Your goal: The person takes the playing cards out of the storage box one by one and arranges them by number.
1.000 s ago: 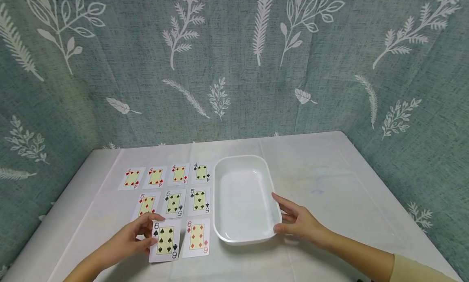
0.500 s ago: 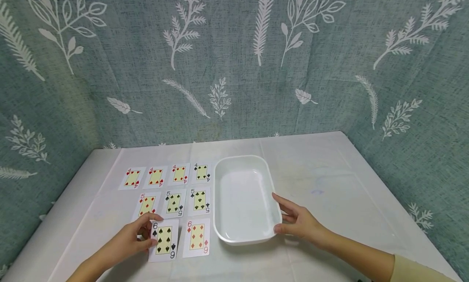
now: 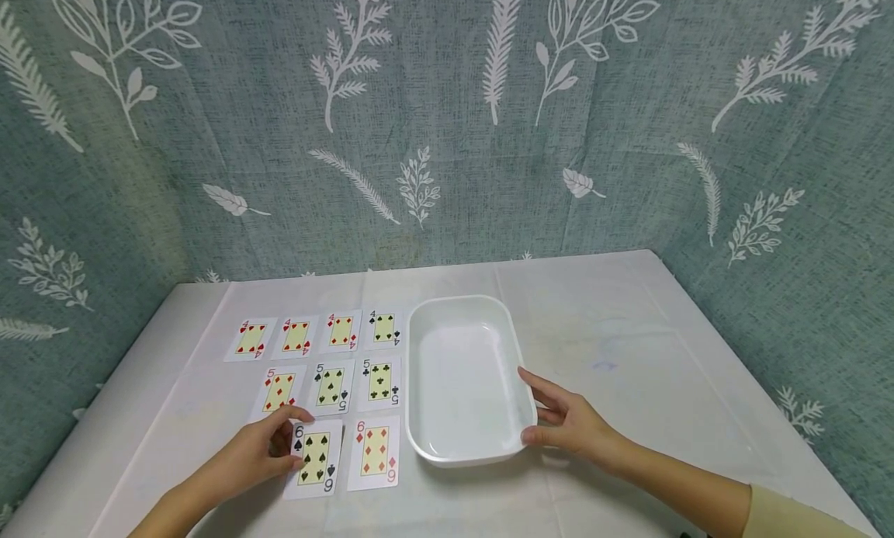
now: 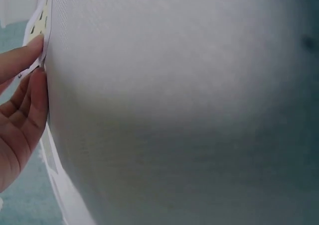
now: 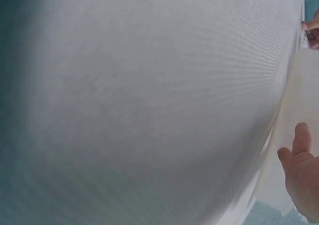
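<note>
In the head view, my left hand (image 3: pixel 254 452) pinches a six of spades playing card (image 3: pixel 314 464) at its left edge, thumb in front. A grey strip shows along the card's right side; I cannot tell whether it is shadow or another card. Close beside it lies a six of diamonds (image 3: pixel 375 452). The left wrist view shows my left thumb and fingers (image 4: pixel 22 118) meeting at the card's edge. My right hand (image 3: pixel 569 421) holds the right rim of a white rectangular tray (image 3: pixel 513 352), near its front corner. That tray has nothing in it.
Behind the sixes lie a five of diamonds (image 3: pixel 281 390), a five of spades (image 3: pixel 330 387) and a five of clubs (image 3: pixel 379 383). A row of fours, including a four of spades (image 3: pixel 384 328), lies farther back. Leaf-patterned cloth (image 3: pixel 447 134) encloses the white table (image 3: pixel 628 352).
The six of spades shifts slightly left, then a little right again, tilting slightly in my left hand. My right hand and the tray have not moved.
</note>
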A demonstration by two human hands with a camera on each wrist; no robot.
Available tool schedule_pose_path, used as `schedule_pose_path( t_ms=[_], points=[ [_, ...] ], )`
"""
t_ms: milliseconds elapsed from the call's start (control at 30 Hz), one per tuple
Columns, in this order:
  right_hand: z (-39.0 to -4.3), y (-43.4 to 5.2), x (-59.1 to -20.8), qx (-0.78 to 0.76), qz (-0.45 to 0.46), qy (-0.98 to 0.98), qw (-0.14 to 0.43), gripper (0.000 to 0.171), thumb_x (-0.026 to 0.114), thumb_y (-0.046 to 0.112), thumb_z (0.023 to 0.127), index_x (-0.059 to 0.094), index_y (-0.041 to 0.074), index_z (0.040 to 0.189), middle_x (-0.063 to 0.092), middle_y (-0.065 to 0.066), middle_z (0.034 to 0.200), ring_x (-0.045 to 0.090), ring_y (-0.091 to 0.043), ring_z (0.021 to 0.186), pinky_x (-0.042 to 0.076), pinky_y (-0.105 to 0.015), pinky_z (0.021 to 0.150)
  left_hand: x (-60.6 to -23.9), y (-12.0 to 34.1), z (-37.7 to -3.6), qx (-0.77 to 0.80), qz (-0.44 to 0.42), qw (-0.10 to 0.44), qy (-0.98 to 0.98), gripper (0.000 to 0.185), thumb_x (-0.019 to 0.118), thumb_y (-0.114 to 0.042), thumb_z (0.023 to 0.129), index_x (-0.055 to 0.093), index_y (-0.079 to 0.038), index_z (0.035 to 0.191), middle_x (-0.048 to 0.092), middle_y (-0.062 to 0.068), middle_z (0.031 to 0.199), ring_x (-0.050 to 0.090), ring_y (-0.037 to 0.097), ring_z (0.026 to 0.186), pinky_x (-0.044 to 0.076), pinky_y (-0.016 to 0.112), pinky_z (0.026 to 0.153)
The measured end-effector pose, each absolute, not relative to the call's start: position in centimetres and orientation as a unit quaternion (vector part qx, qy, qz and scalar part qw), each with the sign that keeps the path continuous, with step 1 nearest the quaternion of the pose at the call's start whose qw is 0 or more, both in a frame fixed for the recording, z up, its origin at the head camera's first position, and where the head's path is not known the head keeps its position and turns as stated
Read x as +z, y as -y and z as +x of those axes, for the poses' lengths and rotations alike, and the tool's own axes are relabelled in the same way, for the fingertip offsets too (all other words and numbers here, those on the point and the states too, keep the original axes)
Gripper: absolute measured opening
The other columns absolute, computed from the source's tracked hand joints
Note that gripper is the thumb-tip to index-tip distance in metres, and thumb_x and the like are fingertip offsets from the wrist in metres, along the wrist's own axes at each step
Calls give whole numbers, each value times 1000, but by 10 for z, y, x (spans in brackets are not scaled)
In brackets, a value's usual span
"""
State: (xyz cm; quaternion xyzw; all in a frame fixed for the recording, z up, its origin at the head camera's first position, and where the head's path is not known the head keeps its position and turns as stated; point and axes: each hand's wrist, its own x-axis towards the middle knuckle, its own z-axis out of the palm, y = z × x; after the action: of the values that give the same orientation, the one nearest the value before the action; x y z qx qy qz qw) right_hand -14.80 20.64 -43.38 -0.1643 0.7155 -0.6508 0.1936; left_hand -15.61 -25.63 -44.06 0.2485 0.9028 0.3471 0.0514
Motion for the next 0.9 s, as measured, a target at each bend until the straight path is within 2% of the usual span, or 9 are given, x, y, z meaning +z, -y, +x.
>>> schedule_pose_path(
  t_ms=[333, 633, 800, 900],
  points=[
    [-148, -207, -434, -651, -157, -716, 196, 87, 74, 14, 82, 21, 8, 151, 28, -30, 147, 44, -41, 127, 51, -30, 87, -436, 252, -163, 356, 172, 137, -908, 48, 81, -11, 70, 55, -6, 109, 51, 1, 76, 45, 3, 63, 42, 21, 57],
    [-149, -208, -433, -651, -152, -717, 200, 87, 74, 13, 81, 22, 9, 151, 28, -28, 148, 44, -40, 127, 51, -29, 87, -435, 248, -164, 356, 125, 131, -917, 52, 83, -6, 66, 58, 0, 110, 51, 10, 95, 48, 14, 71, 42, 21, 60],
    [-151, -209, -432, -644, -160, -720, 203, 87, 74, 13, 82, 21, 10, 151, 26, -27, 149, 47, -39, 125, 51, -28, 87, -436, 248, -162, 362, 120, 119, -917, 55, 83, -4, 66, 55, 3, 113, 51, 11, 97, 48, 10, 70, 43, 21, 60],
    [-151, -210, -430, -625, -171, -735, 202, 88, 75, 15, 82, 21, 9, 151, 26, -27, 149, 50, -39, 122, 52, -28, 86, -436, 249, -162, 373, 106, 123, -913, 57, 83, -9, 67, 54, 4, 115, 51, 10, 96, 48, 9, 69, 44, 21, 59]
  ],
)
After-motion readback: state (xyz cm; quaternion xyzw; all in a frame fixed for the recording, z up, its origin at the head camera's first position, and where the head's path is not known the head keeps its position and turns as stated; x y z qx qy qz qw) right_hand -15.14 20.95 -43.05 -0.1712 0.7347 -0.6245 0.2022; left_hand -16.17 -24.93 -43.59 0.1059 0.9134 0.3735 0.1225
